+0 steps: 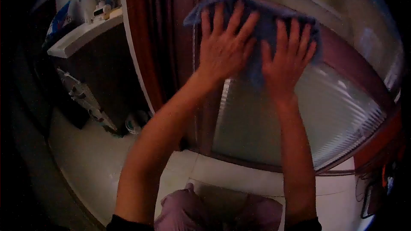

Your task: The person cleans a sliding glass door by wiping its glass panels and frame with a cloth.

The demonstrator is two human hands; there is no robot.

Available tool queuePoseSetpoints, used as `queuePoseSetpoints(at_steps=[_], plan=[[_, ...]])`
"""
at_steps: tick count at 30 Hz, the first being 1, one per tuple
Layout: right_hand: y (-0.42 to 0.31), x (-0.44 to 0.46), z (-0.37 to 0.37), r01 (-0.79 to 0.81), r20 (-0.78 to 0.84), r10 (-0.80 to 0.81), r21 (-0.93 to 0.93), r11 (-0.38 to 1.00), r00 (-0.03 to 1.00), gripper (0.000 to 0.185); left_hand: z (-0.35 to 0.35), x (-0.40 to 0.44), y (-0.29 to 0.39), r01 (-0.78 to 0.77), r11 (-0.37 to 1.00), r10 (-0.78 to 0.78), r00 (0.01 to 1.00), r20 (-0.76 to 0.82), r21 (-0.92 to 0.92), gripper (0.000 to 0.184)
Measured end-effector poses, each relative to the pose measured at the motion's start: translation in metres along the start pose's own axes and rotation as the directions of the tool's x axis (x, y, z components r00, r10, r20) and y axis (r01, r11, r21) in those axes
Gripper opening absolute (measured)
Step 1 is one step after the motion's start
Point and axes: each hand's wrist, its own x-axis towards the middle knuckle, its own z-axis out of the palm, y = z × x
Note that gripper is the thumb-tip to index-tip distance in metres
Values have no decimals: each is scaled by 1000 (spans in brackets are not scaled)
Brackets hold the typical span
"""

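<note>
A blue cloth is spread against the wooden frame of a door with glass panels. My left hand lies on the cloth's left part, fingers apart and pointing up. To its right, my right hand rests on the cloth with its fingers spread too. Both palms face the door and are hidden. The cloth sticks out above and between the hands.
At the left stands a counter with a pale top, bearing a faucet and a white bottle. A dark wooden door frame rises beside it. Light floor tiles lie below.
</note>
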Motion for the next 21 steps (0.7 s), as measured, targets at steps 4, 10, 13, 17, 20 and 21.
queuePoseSetpoints(at_steps=[4,10,13,17,20,21], plan=[[-6,4,13,46,31,-43,-116,992,999,55,4,-2,-9,3,1000,-5,999,-50,-27,58],[-15,-48,31,178,142,-167,-66,982,976,52,18,-79,-3,73,997,-75,995,65,36,57],[-28,-73,17,220,267,-203,-35,975,942,51,20,-119,9,97,995,-99,991,86,33,54],[-44,-121,22,267,271,-264,25,963,926,49,21,-177,22,175,984,-175,980,93,6,49],[-45,-168,22,310,256,-306,28,950,917,44,34,-228,46,239,970,-241,968,67,36,45],[-48,-184,22,327,247,-323,23,945,914,43,36,-246,52,259,964,-262,964,53,51,44]])
